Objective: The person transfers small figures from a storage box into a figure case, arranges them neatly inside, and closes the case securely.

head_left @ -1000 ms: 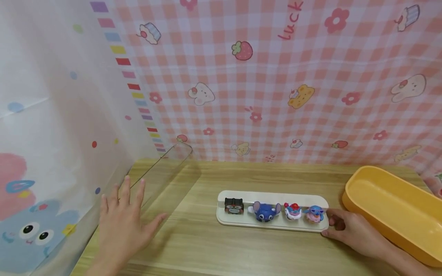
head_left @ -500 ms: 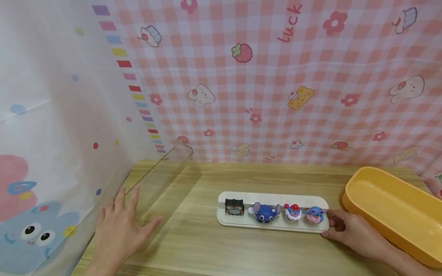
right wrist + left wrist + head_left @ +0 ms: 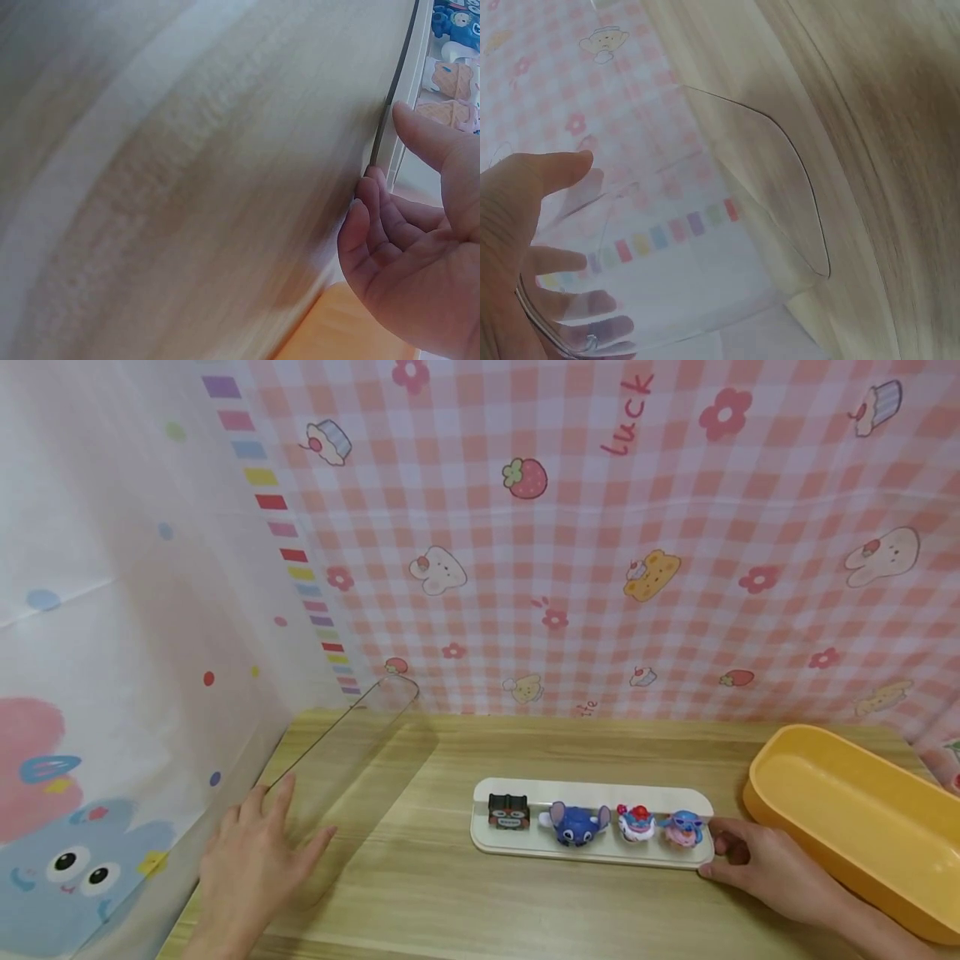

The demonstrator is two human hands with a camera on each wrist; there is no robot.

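A clear plastic cover (image 3: 360, 760) with a thin dark rim stands on the wood-grain table at the left. My left hand (image 3: 255, 852) is at its near end, thumb held out straight. In the left wrist view its fingers (image 3: 585, 304) show through the clear wall of the cover, while the thumb lies on the nearer side, apart from them. My right hand (image 3: 768, 864) pinches the right end of a long white tray (image 3: 592, 792). Along the tray stand a dark box-shaped figure (image 3: 509, 812), a blue big-eared figure (image 3: 576, 825) and two small cupcake-like figures (image 3: 682, 829).
A deep yellow bin (image 3: 862, 827) stands on the right, beside my right forearm. Behind the table (image 3: 420, 893) hangs a pink checked cloth (image 3: 480, 510). A white cloth with cartoon prints (image 3: 112, 635) hangs along the left side.
My left hand has moved slightly left and downward over the cover, its fingers bending more toward the far-left edge. The right hand and the tray have stayed put.
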